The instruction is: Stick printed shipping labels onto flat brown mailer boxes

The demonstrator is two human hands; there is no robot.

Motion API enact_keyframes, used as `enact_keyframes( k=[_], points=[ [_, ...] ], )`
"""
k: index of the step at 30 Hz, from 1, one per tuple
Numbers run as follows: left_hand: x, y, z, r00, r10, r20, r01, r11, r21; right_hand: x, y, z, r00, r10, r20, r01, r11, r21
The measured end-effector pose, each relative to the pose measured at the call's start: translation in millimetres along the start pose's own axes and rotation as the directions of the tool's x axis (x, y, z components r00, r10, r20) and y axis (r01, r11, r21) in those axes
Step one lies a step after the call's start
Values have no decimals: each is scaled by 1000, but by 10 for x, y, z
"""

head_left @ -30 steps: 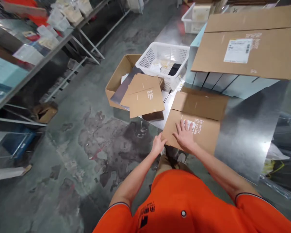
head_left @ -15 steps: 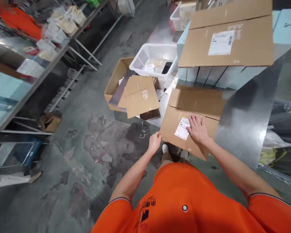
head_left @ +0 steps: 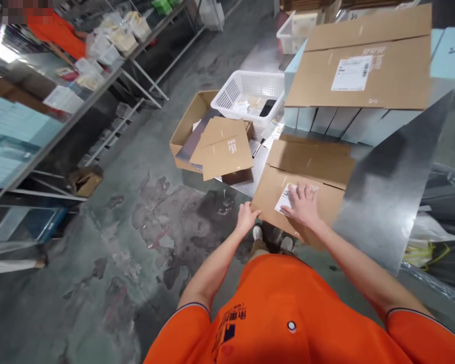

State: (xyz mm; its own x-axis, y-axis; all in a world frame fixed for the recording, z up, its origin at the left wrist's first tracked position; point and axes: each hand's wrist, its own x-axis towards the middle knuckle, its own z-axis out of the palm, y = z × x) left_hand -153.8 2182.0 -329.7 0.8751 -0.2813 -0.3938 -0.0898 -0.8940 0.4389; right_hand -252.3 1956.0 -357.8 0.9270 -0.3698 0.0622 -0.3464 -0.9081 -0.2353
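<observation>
A flattened brown cardboard box (head_left: 326, 197) lies on the metal table (head_left: 387, 202), its near edge reaching past the table's edge. My left hand (head_left: 247, 216) pinches the box's near left corner. Flat on top of the box, my right hand (head_left: 302, 206) has its fingers spread and partly covers a white label (head_left: 282, 201). Behind it, another labelled cardboard box (head_left: 394, 71) rests on several pale blue boxes (head_left: 328, 123).
A white basket (head_left: 227, 86) holds a dark phone (head_left: 267, 107). Loose cardboard pieces (head_left: 231, 156) and a pen (head_left: 258, 147) lie left of the box. An open carton (head_left: 185, 119) stands beyond. Across the floor is another table (head_left: 72, 114), with a person in orange (head_left: 56, 33) behind.
My right hand has slid slightly left over the label, its fingers spread wider. My left hand keeps hold of the corner. The view has shifted a little.
</observation>
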Motion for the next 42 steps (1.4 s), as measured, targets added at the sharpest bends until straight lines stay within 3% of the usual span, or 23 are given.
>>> enact_keyframes(
  k=[2,5,10,13,15,17,19,20,22,25,27,29,31,33,35,38,40,42],
  points=[
    [28,-14,10,1000,-8,-1,8,1000,-7,-75,-58,61,999,-35,12,35,999,17],
    [51,-29,11,1000,-12,3,12,1000,-14,-23,140,44,998,57,-20,-57,998,40],
    [37,-14,2,1000,-6,8,6,1000,-22,346,620,-210,965,257,-45,-256,967,15],
    [16,20,-24,1000,-4,5,4,1000,-28,431,674,-332,958,278,-73,-275,961,39],
    [-20,51,-74,1000,-5,-4,5,999,-32,351,670,-380,952,285,-114,-273,956,109],
    [-103,85,-155,1000,-22,-10,21,997,-69,139,704,-423,921,351,-166,-318,927,200],
    [-256,111,-247,999,1,45,8,980,-197,-202,783,-470,855,496,-153,-428,840,335],
    [-360,115,-287,995,55,87,-26,953,-303,-410,825,-493,816,570,-92,-488,767,417],
    [-612,100,-339,966,210,151,-99,839,-535,-862,876,-528,739,659,137,-593,540,598],
    [-995,33,-353,920,342,193,-97,674,-732,-1472,802,-540,768,558,314,-567,366,738],
    [-1161,13,-375,908,372,191,-94,628,-772,-1724,676,-541,777,573,260,-513,339,789],
    [-1205,77,-452,906,404,124,-148,578,-803,-1802,545,-583,735,666,130,-468,360,807],
    [-1121,267,-587,909,414,44,-194,514,-836,-1702,452,-709,688,725,14,-415,378,828],
    [-929,590,-760,914,407,-8,-198,427,-882,-1443,410,-953,683,729,-41,-346,373,861],
    [-660,1000,-941,904,424,-50,-206,330,-921,-1057,412,-1315,694,716,-69,-292,368,883],
    [-160,1533,-1187,852,508,-127,-297,269,-916,-331,491,-1987,654,735,-178,-190,387,902],
    [209,1634,-1314,828,525,-196,-429,369,-825,184,611,-2401,634,724,-272,-92,419,903],
    [564,1446,-1403,822,517,-238,-559,652,-513,660,813,-2702,651,700,-294,-79,448,891]
  ],
)
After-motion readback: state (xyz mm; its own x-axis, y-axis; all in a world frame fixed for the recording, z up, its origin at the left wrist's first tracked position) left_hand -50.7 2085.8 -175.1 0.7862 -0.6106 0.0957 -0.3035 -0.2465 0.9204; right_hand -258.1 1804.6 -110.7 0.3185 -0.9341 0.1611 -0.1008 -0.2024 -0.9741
